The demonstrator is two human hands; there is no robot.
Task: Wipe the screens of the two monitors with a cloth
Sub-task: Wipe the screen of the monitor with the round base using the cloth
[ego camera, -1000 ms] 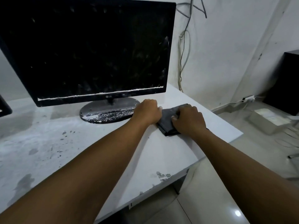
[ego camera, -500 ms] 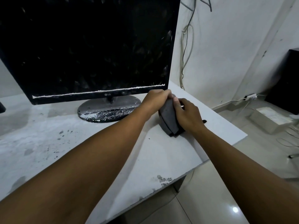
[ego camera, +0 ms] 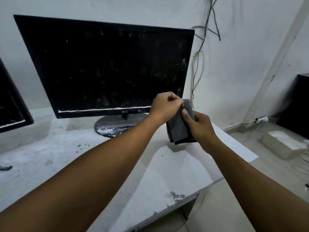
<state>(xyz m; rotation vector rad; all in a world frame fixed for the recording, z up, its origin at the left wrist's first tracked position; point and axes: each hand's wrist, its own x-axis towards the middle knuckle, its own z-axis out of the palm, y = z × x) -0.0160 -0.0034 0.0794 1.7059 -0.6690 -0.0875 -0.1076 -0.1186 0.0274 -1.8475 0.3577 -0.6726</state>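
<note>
A folded dark grey cloth point(ego camera: 179, 127) hangs above the desk, held by both hands. My left hand point(ego camera: 164, 106) pinches its upper edge with curled fingers. My right hand point(ego camera: 199, 126) grips its right side, thumb pressed on the front. Both hands are just in front of the lower right corner of the black monitor point(ego camera: 107, 67), whose dark screen is smeared and dusty. A second monitor point(ego camera: 10, 99) shows partly at the left edge.
The white desk point(ego camera: 167, 173) is dusty and stained, with its right edge close to the hands. Cables point(ego camera: 198, 64) hang down the wall behind the monitor. A white box point(ego camera: 284, 144) and a dark cabinet point(ego camera: 297, 104) sit on the floor at right.
Both hands lifted the cloth off the desk and raised it toward the monitor's lower right corner. The view tilted up, showing the whole screen and the second monitor.
</note>
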